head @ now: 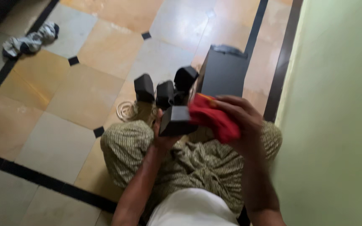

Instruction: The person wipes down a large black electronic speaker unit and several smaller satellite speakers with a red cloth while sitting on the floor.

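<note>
left hand (164, 136) grip holds small black speaker (176, 120) at frame centre over the lap | right hand (237, 121) grip pinches red cloth (212, 117) against it | advice: steady the box, wipe each face in turn | three more speakers (164, 90) on floor beyond

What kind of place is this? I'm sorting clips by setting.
Likely a room in a home: a tiled floor, a pale green wall, small black speakers by a big one, and crumpled cloth lying about.

Both hands (164, 136) (241, 121) raised, fingers curled
</note>
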